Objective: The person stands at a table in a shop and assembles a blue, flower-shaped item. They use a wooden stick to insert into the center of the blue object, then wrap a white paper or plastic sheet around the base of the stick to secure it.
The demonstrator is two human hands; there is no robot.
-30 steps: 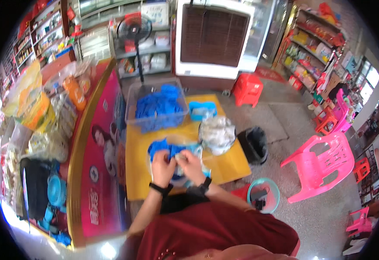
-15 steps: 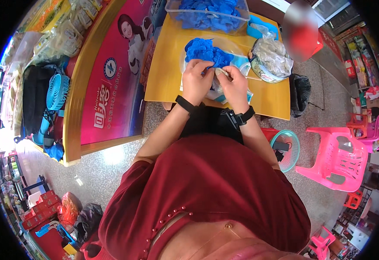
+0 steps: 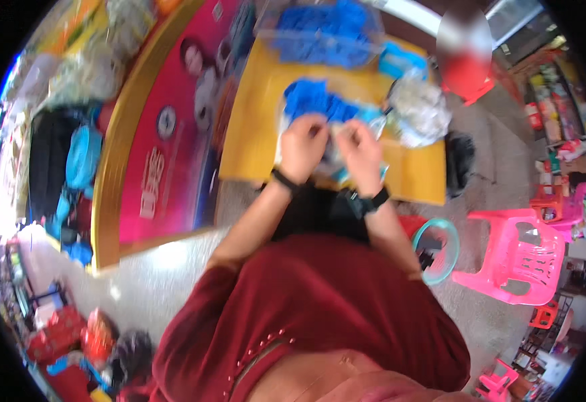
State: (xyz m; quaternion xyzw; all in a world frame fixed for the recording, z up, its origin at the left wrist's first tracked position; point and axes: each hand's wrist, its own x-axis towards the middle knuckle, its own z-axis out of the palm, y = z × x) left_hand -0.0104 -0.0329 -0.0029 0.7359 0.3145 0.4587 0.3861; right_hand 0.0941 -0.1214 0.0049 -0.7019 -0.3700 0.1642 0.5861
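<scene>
Over the near part of the yellow table (image 3: pixel 246 141), both of my hands are raised close together with the fingers curled into pinches. My left hand (image 3: pixel 304 149) is on the left and my right hand (image 3: pixel 361 153) faces it. Whatever lies between the fingertips is blurred. Just beyond them rests a heap of blue petal-like fabric pieces (image 3: pixel 313 97), on what looks like a clear plastic sheet or dish. Pale and light-blue bits show beside my right hand.
A clear plastic box (image 3: pixel 266 30) of blue pieces stands at the table's far side. Right of it are a small blue container (image 3: pixel 388 59) and a tub topped with crumpled clear plastic (image 3: pixel 419 107). A mint-rimmed basket (image 3: pixel 455 251) and pink chair (image 3: pixel 524 258) stand right; a pink-panelled counter (image 3: pixel 152 167) left.
The view has shifted and blurred, so the table and floor things sit lower in the picture. My hands remain pinched, with a slightly wider gap between them.
</scene>
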